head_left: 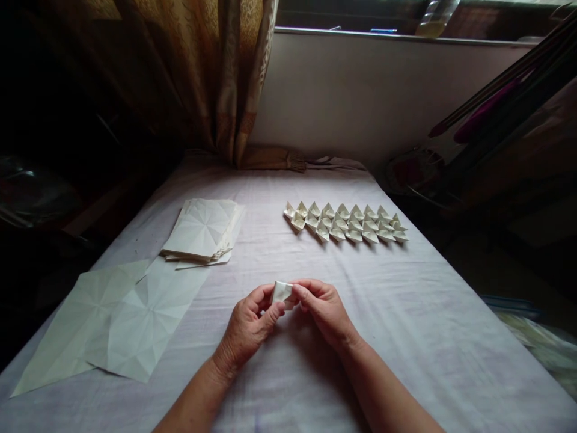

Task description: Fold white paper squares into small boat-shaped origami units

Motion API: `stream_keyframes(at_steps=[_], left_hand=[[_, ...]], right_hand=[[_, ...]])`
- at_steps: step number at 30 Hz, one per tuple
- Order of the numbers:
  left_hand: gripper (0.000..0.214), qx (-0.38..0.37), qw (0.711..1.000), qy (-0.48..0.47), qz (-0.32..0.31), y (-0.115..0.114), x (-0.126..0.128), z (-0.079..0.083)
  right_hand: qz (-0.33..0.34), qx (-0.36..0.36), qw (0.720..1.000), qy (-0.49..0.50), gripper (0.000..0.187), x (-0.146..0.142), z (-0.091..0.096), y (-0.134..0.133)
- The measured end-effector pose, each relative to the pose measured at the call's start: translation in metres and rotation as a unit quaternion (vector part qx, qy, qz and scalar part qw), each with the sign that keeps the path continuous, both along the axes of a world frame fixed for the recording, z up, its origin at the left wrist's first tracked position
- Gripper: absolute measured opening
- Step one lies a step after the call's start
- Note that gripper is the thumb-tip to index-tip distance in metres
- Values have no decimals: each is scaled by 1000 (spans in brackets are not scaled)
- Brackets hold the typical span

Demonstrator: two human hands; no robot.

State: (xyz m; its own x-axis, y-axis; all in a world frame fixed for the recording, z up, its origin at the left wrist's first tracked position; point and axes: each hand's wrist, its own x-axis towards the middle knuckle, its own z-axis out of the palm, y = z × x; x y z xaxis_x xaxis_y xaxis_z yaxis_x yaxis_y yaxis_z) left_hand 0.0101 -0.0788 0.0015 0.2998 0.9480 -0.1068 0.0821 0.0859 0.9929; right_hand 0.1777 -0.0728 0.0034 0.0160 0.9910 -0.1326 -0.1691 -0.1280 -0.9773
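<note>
Between my two hands, just above the cloth, is a small folded paper piece (282, 291), pale and roughly square. My left hand (253, 322) pinches its left side, thumb at the lower edge and fingers behind. On the other side, my right hand (323, 307) grips the right edge between thumb and fingers. Farther off to the right, several pointed folded paper pieces (354, 225) are lined up in rows. To the left lies a stack of creased paper squares (202, 228). Nearer me on that side, two larger creased sheets (148, 319) overlap on the cloth.
A pale cloth (387, 337) covers the table. Gold curtains (225, 78) hang at the back left beside a plain wall (333, 96). On the ledge above stands a clear container (436, 19). Plastic-wrapped things (541, 343) lie beyond the right edge.
</note>
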Motion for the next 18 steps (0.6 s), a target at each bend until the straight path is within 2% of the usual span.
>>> stream_keyframes(at_steps=[5, 12, 15, 18], left_hand=[[49, -18, 1000, 2, 8, 0, 0, -2], [39, 7, 1000, 31, 3, -2, -3, -9], [34, 19, 999, 37, 14, -2, -2, -7], [32, 36, 998, 53, 7, -2, -1, -4]], right_hand=[[11, -9, 1000, -1, 37, 0, 2, 1], [44, 2, 999, -30, 44, 1, 2, 0], [28, 14, 999, -32, 34, -3, -4, -2], [0, 56, 997, -55, 23, -6, -8, -3]])
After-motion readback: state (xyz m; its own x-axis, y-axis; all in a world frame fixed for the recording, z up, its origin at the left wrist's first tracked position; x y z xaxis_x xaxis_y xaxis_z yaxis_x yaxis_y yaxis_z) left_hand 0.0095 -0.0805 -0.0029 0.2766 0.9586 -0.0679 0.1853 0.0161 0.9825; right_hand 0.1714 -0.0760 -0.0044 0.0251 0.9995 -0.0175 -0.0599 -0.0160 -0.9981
